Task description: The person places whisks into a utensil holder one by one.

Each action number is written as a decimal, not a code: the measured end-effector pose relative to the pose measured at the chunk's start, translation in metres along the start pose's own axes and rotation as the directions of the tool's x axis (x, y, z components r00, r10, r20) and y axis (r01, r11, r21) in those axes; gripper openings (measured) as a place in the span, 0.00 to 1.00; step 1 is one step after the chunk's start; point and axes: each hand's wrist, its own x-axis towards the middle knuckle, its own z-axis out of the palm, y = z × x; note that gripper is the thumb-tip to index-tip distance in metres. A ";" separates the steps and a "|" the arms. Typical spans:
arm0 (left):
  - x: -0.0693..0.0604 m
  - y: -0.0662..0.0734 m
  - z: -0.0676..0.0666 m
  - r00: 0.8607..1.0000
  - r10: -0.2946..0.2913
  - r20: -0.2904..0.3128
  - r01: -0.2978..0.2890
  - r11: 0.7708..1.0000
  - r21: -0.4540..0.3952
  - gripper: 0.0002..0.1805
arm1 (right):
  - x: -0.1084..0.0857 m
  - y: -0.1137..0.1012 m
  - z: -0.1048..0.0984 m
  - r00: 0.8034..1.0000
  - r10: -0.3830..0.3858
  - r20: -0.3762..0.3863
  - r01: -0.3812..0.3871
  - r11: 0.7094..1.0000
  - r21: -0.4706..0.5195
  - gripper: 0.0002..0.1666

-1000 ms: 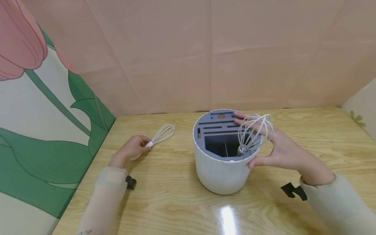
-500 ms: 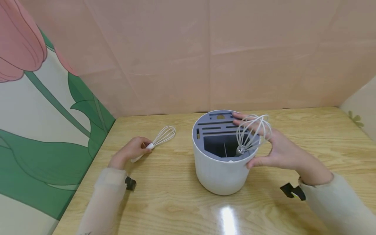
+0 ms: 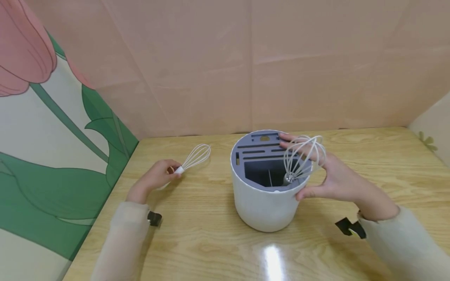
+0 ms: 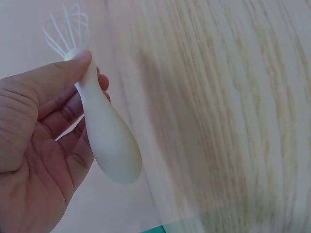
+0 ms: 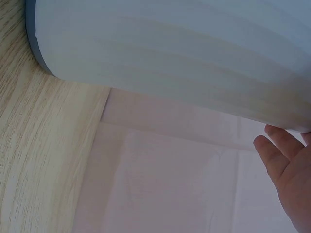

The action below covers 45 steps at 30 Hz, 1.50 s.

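Observation:
Between thumb and fingers, my left hand (image 3: 159, 174) pinches a small white whisk (image 3: 197, 157) near where its wires meet the handle. The left wrist view shows its rounded handle (image 4: 114, 141) hanging below the grip. My right hand (image 3: 337, 177) spans the side of a white round utensil holder (image 3: 265, 208), its thumb on the front wall and its fingers over the far rim. A larger whisk (image 3: 304, 156) stands tilted in the holder's open compartment, wires up, in front of the right fingers; its lower handle is hidden.
The holder's grey slotted top (image 3: 258, 150) has narrow slits, a round hole and a divided compartment. A wooden table (image 3: 204, 249) lies beneath. A pink wall covering (image 3: 197, 78) closes the back, and a tulip-printed panel (image 3: 52, 195) stands at left.
My left hand and the small whisk have shifted very slightly up in the head view. The right hand, the holder and the larger whisk keep their places.

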 end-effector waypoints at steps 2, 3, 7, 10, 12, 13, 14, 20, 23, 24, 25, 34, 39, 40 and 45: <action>-0.001 0.002 -0.001 1.000 0.018 -0.005 -0.018 1.000 0.010 0.15 | 0.000 0.000 0.000 1.000 0.012 0.004 -0.012 1.000 -0.003 0.69; -0.001 0.003 -0.001 1.000 0.027 -0.009 -0.027 1.000 0.013 0.14 | 0.000 0.000 0.000 1.000 0.020 0.006 -0.020 1.000 -0.007 0.69; -0.003 0.006 -0.003 0.998 0.059 -0.026 -0.058 0.998 0.017 0.14 | 0.001 -0.002 0.000 0.999 0.044 0.012 -0.044 0.999 -0.007 0.70; -0.004 0.007 -0.004 0.997 0.061 -0.038 -0.061 0.998 0.018 0.14 | 0.001 -0.002 0.000 0.999 0.051 0.013 -0.051 0.999 0.000 0.70; -0.005 0.008 -0.004 0.997 0.064 -0.042 -0.063 0.998 0.021 0.14 | 0.002 -0.002 0.000 0.999 0.044 0.011 -0.044 0.999 0.002 0.69; -0.005 0.009 -0.004 0.997 0.065 -0.045 -0.065 0.998 0.022 0.14 | 0.002 -0.002 0.000 0.999 0.044 0.011 -0.044 0.999 0.003 0.69; -0.005 0.010 -0.004 0.997 0.065 -0.048 -0.064 0.998 0.024 0.14 | 0.002 -0.002 0.000 0.999 0.039 0.009 -0.039 0.999 0.006 0.69; -0.006 0.020 -0.006 0.994 0.094 -0.061 -0.091 0.995 0.039 0.15 | 0.004 -0.002 -0.001 1.000 0.026 0.009 -0.027 0.999 0.018 0.69; -0.006 0.029 -0.008 0.990 0.111 -0.083 -0.108 0.993 0.043 0.16 | 0.004 -0.002 -0.002 1.000 0.023 0.013 -0.023 1.000 0.017 0.69; -0.006 0.032 -0.008 0.989 0.115 -0.091 -0.112 0.993 0.046 0.16 | 0.005 -0.002 -0.002 1.000 0.023 0.014 -0.023 1.000 0.016 0.69; -0.006 0.035 -0.009 0.988 0.121 -0.097 -0.117 0.992 0.048 0.15 | 0.005 -0.003 -0.002 1.000 0.026 0.016 -0.026 1.000 0.016 0.69; -0.011 0.056 -0.017 0.978 0.153 -0.141 -0.152 0.988 0.015 0.18 | 0.002 -0.001 -0.002 1.000 0.009 0.011 -0.009 1.000 0.010 0.69; -0.018 0.063 -0.023 0.969 0.167 -0.179 -0.174 0.984 -0.024 0.19 | 0.002 -0.001 -0.001 1.000 0.012 0.010 -0.012 1.000 0.011 0.69; -0.019 0.064 -0.024 0.968 0.168 -0.184 -0.175 0.984 -0.025 0.19 | 0.002 -0.001 -0.001 1.000 0.010 0.009 -0.010 1.000 0.013 0.69; -0.024 0.074 -0.026 0.958 0.195 -0.211 -0.201 0.980 -0.006 0.19 | 0.001 -0.001 -0.001 1.000 0.012 0.007 -0.012 1.000 0.018 0.69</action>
